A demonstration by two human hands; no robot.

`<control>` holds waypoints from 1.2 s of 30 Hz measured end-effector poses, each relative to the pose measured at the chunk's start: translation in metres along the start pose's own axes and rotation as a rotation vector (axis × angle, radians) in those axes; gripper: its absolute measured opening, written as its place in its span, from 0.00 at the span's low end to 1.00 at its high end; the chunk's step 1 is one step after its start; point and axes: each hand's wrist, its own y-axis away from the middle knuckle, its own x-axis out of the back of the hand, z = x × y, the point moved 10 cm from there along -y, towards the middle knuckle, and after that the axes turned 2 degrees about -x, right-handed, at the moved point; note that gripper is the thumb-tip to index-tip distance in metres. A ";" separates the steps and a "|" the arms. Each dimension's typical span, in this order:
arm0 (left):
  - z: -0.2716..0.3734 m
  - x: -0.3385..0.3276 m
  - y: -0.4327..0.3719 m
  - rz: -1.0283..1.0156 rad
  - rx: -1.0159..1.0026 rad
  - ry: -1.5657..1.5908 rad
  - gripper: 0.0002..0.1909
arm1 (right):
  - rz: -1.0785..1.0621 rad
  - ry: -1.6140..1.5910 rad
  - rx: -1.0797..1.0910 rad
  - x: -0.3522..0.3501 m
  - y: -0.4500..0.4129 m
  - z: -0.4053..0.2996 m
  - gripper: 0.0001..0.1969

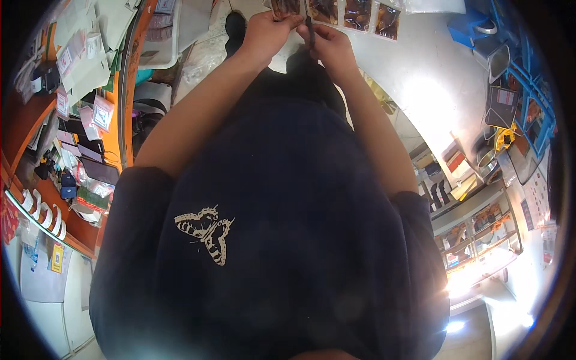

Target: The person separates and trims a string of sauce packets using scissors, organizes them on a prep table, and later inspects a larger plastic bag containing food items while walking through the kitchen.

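Note:
At the top edge of the picture, my left hand (267, 38) pinches a clear plastic packet (286, 6) with dark brown contents between thumb and fingers. My right hand (333, 49) is closed around the dark handles of what looks like a pair of scissors (309, 29). Their blades point away from me, between the held packet and a neighbouring packet (324, 11). Further right are two more sealed packets, a middle one (357, 14) and an end one (387, 22), with similar brown contents. The picture's edge cuts off the blade tips and the tops of the packets.
A white table (418, 58) extends to the right under strong glare. Beyond it stand a blue container (468, 27) and a metal tin (497, 60). To the left are a translucent plastic bin (166, 54) and an orange-edged shelf (123, 103) crowded with papers and small packets.

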 end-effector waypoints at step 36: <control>0.062 0.054 0.045 0.041 -0.326 -0.585 0.16 | -0.168 -0.105 -0.117 -0.009 0.012 -0.023 0.18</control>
